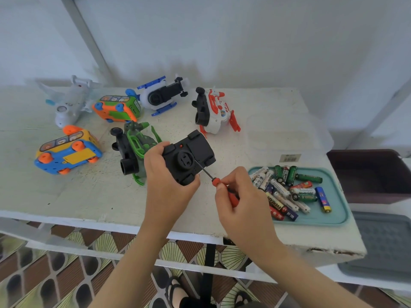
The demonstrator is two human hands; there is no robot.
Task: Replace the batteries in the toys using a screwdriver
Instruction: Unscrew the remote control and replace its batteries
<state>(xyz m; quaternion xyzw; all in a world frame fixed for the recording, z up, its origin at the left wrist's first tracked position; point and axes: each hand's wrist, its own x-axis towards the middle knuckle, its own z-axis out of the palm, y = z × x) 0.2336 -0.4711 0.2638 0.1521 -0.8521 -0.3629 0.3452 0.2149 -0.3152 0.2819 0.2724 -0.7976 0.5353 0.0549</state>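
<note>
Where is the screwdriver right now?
Head view, right of centre: the right hand grips the screwdriver, tip on the black toy in the left hand, just left of the battery tray.

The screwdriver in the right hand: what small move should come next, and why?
Probably twist the screwdriver to loosen a screw. The right hand pinches its red handle, and its tip meets the underside of the black toy, which the left hand holds turned up. The battery cover looks closed, so it seems that no battery can be changed yet.
</note>
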